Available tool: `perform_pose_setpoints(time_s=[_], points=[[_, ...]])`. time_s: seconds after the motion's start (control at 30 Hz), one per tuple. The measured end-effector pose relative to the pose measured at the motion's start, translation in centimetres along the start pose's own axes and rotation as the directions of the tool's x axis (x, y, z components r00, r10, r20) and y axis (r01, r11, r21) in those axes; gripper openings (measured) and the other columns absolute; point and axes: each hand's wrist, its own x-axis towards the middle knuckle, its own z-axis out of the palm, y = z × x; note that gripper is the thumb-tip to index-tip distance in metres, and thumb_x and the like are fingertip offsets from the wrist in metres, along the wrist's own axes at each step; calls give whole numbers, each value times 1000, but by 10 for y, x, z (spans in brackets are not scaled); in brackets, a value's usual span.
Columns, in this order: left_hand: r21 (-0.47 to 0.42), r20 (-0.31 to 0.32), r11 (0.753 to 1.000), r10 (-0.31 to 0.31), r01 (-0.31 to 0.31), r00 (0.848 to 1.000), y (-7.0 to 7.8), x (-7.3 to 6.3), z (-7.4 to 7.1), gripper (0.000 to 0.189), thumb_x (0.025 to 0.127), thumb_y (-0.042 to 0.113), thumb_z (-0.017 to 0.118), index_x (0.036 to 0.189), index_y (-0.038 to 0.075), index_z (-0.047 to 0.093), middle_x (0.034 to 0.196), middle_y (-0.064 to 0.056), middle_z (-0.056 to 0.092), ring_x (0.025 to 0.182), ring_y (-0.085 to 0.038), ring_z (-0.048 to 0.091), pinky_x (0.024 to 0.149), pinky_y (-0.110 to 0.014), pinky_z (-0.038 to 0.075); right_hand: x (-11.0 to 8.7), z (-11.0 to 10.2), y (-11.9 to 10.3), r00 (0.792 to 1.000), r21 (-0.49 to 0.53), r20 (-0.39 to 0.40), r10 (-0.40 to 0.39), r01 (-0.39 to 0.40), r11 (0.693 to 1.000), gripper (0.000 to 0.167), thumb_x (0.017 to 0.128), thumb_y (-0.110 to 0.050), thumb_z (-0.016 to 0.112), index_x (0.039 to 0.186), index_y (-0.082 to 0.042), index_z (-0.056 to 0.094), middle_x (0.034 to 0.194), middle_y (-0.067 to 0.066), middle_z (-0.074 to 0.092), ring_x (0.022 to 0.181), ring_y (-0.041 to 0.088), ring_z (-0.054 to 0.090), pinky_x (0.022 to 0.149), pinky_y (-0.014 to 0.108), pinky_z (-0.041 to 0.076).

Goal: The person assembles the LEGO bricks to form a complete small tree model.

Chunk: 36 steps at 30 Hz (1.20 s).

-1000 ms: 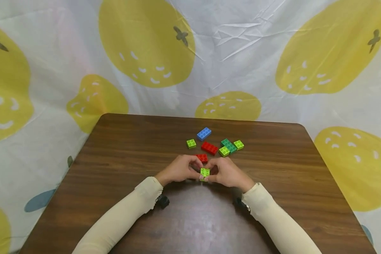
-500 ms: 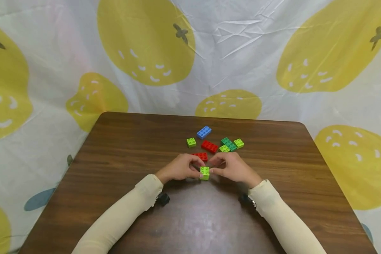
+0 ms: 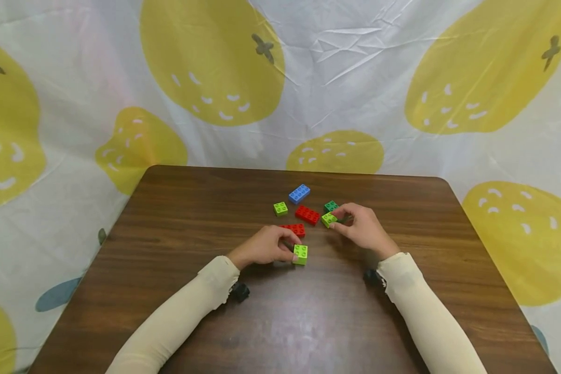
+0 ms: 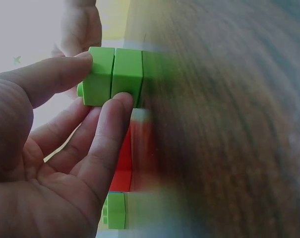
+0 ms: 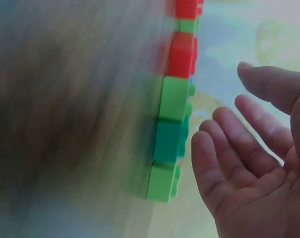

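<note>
My left hand (image 3: 266, 246) pinches a stack of two lime-green toy bricks (image 3: 301, 253) between thumb and fingers. In the left wrist view the pair (image 4: 101, 82) is pressed together, one on the other, with the studs facing away from the table. Over the loose bricks, my right hand (image 3: 364, 229) has thumb and fingers spread beside a lime-green brick (image 3: 328, 218). A dark green brick (image 3: 330, 206) lies against that one, partly covered by the fingers. The right wrist view shows the right palm (image 5: 259, 198) holding nothing, with another lime-green brick (image 5: 161, 182) beyond the dark green one.
Two red bricks (image 3: 307, 214) lie on the brown table (image 3: 205, 197) ahead of the hands, one partly behind the left hand. Farther back are a lime-green brick (image 3: 280, 209) and a blue brick (image 3: 299, 193). A fruit-print cloth (image 3: 243, 145) hangs behind the table.
My right hand has let go of the lime-green stack and moved away, forward and right, to the loose bricks. The left hand keeps holding the stack in nearly the same place.
</note>
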Motion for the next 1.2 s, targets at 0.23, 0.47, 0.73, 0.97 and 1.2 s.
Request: perform_pose_setpoints(time_s=[0.23,0.47,0.73,0.97,1.2], points=[[1,6,1000,2,-2,1000,1,-1,-1,34,89,20,87,120,14,77,114,0,78,93,-9,76,78,-27,60,7,-3,8,1000,-85,13,-21,22,996,41,91,-16,84,128,-1,72,119,17,71,107,34,69,89,50,60],[13,5,1000,-2,2,1000,2,-1,-2,34,88,22,87,121,16,77,114,1,78,93,-8,75,78,-26,60,16,-1,6,993,-191,120,1,22,981,53,92,-19,84,141,-9,67,118,18,62,99,31,59,85,46,50],[14,12,1000,7,-7,1000,0,1,-1,34,89,22,87,121,16,77,114,1,78,94,-9,76,78,-25,59,19,3,5,983,-277,182,16,35,960,43,93,-15,81,135,-11,73,108,15,58,96,27,49,81,41,45],[7,12,1000,15,-15,1000,-2,1,0,35,89,22,87,121,16,77,114,0,78,94,-9,76,77,-25,60,17,5,6,988,-278,157,12,33,960,31,89,-19,86,118,-12,78,111,15,60,102,30,53,89,48,49],[-7,10,1000,7,-7,1000,-2,1,-1,35,88,21,88,121,15,76,116,0,77,96,-11,76,80,-27,61,15,4,-2,992,-258,125,-27,59,964,32,88,-25,87,111,-8,74,118,16,64,115,38,58,102,55,49]])
